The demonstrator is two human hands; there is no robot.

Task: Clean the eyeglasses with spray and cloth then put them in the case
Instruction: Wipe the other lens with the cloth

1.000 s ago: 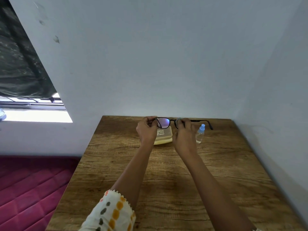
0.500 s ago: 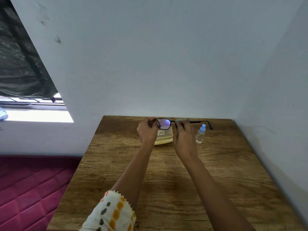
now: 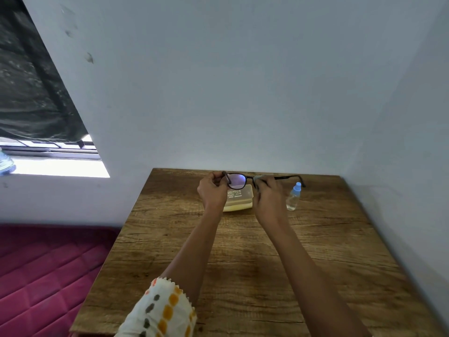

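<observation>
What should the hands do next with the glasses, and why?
Probably rub the cloth across the lens under the right hand. The left hand grips the eyeglasses by the other end, above the case, and the spray bottle stands apart on the table, so wiping seems due.

Wooden table (image 3: 243, 263). Near its far edge, centre: pale yellow case (image 3: 239, 203), lying flat. Right of the case, apart from it: clear bottle (image 3: 293, 198) with blue cap, upright.
</observation>
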